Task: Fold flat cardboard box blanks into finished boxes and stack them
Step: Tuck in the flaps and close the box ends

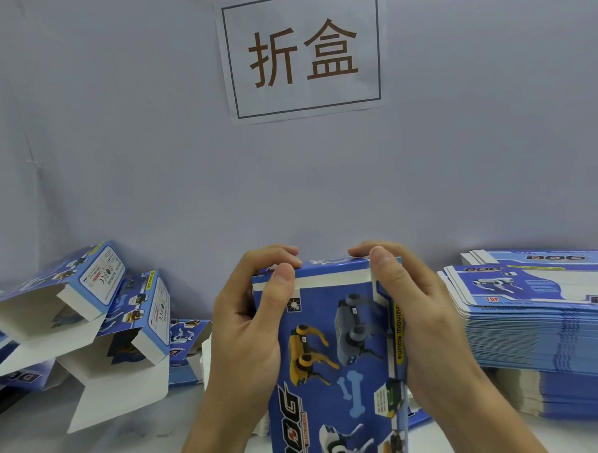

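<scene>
Fingers of both hands, left hand (250,317) and right hand (414,310), clamp the blue box (330,344).

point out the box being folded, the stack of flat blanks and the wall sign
box being folded (330,344), head view, printed front panel
stack of flat blanks (535,336), head view, side edges
wall sign (302,53), head view, middle of paper

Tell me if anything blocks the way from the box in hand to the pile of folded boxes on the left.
Nothing visible does. The left hand and right hand grip the box at the middle, and the folded boxes lie to its left with only bare table between. The flat blanks sit on the opposite side.
</scene>
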The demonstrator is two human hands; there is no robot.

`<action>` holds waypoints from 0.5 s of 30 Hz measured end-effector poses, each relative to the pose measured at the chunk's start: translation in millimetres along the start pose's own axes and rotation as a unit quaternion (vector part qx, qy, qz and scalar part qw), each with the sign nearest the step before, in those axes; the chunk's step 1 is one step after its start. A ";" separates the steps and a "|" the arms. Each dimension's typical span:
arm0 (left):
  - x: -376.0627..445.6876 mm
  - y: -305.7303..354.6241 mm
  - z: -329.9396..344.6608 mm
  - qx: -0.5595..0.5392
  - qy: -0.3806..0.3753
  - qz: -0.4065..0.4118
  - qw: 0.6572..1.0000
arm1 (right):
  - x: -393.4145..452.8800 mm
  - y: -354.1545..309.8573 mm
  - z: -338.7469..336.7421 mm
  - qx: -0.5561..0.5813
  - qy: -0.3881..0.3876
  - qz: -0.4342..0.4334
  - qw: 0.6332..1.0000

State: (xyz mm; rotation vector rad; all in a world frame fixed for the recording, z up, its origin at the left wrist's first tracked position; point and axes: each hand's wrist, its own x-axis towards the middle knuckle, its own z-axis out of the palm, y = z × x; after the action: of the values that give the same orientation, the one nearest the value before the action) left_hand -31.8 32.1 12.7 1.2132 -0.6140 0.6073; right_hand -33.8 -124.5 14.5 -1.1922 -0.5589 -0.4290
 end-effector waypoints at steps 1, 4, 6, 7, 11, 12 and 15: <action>-0.2 0.2 -0.5 -0.003 0.000 0.003 1.000 | 0.2 0.3 0.5 0.007 0.000 0.003 1.000; 0.4 3.5 -0.6 -0.008 -0.011 0.008 1.000 | -0.3 2.0 0.0 0.025 0.005 0.006 1.000; 0.9 4.4 0.4 -0.009 -0.021 -0.005 1.000 | -1.4 2.6 -3.2 0.045 -0.003 0.009 0.999; 1.2 4.1 0.8 -0.011 -0.022 -0.018 1.000 | -2.1 2.5 -5.6 0.054 -0.009 0.012 0.998; 1.7 1.9 0.2 -0.014 -0.026 -0.048 0.998 | -3.1 -0.6 -13.4 0.063 -0.051 0.039 0.996; 2.2 2.2 0.0 -0.016 -0.030 -0.053 0.998 | -3.0 -1.1 -14.8 0.062 -0.064 0.044 0.995; 3.4 4.2 0.2 -0.023 -0.038 -0.058 0.997 | -5.7 -5.0 -14.8 0.076 -0.091 0.068 0.991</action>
State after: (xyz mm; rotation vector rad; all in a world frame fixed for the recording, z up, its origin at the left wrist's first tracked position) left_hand -32.4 33.3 17.9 1.2246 -0.6132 0.4492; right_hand -38.5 -140.0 10.9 -1.1218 -0.6498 -0.1591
